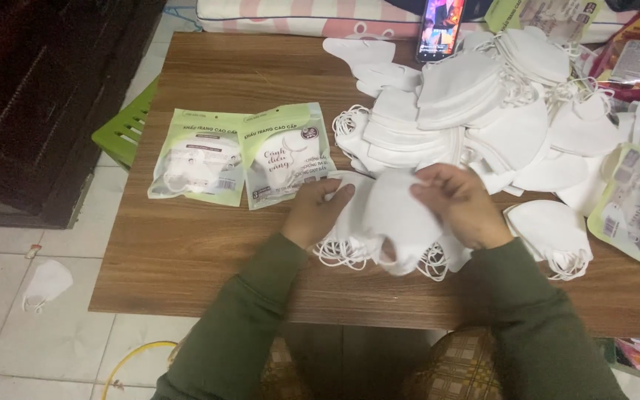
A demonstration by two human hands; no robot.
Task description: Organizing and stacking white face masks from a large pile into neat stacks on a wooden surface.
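Observation:
My left hand (317, 211) and my right hand (458, 203) both grip a small stack of folded white face masks (394, 218) just above the wooden table (187, 252), their ear loops hanging below. My left hand pinches the stack's left edge. My right hand's fingers curl over its top right. Two filled green-and-white mask packets (242, 155) lie side by side to the left of my hands. A large heap of loose white masks (483, 111) covers the table's far right.
A phone (439, 28) with a lit screen leans at the table's back edge. More packets (635, 211) lie at the right edge, beside another mask pile (553, 233). A green stool (124, 130) stands left of the table, and one mask (44, 284) lies on the tiled floor.

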